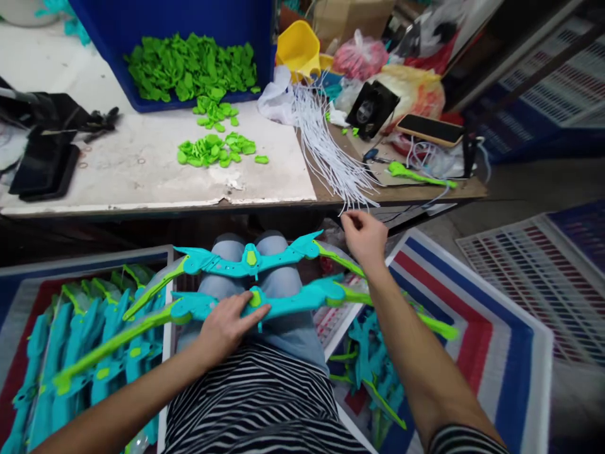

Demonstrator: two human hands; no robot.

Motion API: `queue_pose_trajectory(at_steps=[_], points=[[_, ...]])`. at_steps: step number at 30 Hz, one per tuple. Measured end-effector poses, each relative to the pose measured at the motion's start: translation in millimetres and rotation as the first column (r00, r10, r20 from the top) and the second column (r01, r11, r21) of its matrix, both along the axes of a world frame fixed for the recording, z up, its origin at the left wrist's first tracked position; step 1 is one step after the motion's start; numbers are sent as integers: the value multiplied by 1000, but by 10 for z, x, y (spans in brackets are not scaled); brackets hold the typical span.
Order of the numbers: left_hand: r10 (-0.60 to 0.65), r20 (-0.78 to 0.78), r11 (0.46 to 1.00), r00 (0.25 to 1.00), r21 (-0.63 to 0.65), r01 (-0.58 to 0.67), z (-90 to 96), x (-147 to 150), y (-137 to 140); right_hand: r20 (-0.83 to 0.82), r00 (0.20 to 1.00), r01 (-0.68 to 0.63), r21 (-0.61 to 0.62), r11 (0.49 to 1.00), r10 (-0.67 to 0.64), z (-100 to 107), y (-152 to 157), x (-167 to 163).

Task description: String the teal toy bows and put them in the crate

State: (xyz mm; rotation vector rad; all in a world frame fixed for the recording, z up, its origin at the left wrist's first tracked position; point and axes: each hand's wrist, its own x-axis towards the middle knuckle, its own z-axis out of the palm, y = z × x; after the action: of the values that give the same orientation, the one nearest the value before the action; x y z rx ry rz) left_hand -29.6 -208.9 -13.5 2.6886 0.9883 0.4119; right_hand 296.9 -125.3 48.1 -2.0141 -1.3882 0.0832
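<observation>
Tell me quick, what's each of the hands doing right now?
Left hand: open, resting flat on the nearer toy bow.
Right hand: fingers pinched at the white strings; grip unclear.

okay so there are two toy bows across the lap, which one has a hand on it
The nearer bow, closest to the striped shirt: the left hand rests on its teal middle. The farther bow, over the knees, lies untouched.

My view: black-and-white striped top (258, 403) fills 6 o'clock, narrow wavy horizontal bands. Same stripe on right sleeve cuff (466, 440) at 5 o'clock, pushed high up arm. Light blue-grey trousers (255, 265) at centre, both knees visible. Forearms bare; left hand (227, 325) and right hand (363, 236) ungloved, no rings or watch seen.
</observation>
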Motion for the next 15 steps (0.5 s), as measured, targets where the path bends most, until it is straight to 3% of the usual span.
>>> queue_pose_trajectory(at_steps=[2, 5, 10, 15], points=[[43, -25, 995, 999, 95, -41, -157, -19, -35, 61, 987, 154, -74, 985, -150, -7, 294, 230], [42, -80, 992, 996, 122, -32, -341, -52, -87, 96, 972, 227, -157, 961, -214, -79, 556, 354], [-17, -117, 996, 993, 89, 28, -395, -147, -131, 44, 983, 183, -192, 964, -178, -131, 653, 398], [-40, -109, 997, 993, 59, 46, -343, -180, -60, -83, 990, 101, -163, 981, -115, -168, 429, 676]])
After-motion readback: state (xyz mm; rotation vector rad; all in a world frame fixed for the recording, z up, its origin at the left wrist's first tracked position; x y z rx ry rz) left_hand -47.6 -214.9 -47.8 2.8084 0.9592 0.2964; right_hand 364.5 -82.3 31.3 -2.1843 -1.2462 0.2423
